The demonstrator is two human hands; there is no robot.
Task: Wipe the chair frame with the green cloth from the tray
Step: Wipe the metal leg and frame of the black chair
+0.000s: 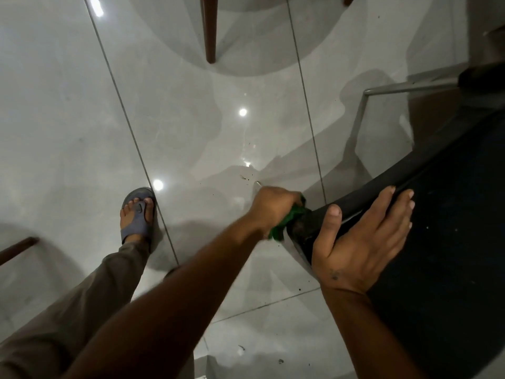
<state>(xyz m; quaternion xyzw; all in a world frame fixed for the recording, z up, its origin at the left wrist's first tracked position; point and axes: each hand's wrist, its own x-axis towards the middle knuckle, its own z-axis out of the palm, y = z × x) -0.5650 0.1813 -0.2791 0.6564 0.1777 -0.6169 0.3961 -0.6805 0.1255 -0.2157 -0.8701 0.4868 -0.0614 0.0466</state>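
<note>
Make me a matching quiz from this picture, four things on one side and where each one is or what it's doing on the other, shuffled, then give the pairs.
Things:
1. left hand
2. right hand
3. green cloth
4. sandalled foot

States:
A. flat on the grey tiled floor
B. bunched against the chair frame
C. open, fingers spread over the dark seat edge
D. closed around the cloth

Pairs: 1-D, 2-C, 3-B, 4-A

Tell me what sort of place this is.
Probably an indoor dining area: glossy tiled floor, brown wooden furniture legs, and a dark-seated, metal-framed chair that the left hand wipes with a green cloth.
</note>
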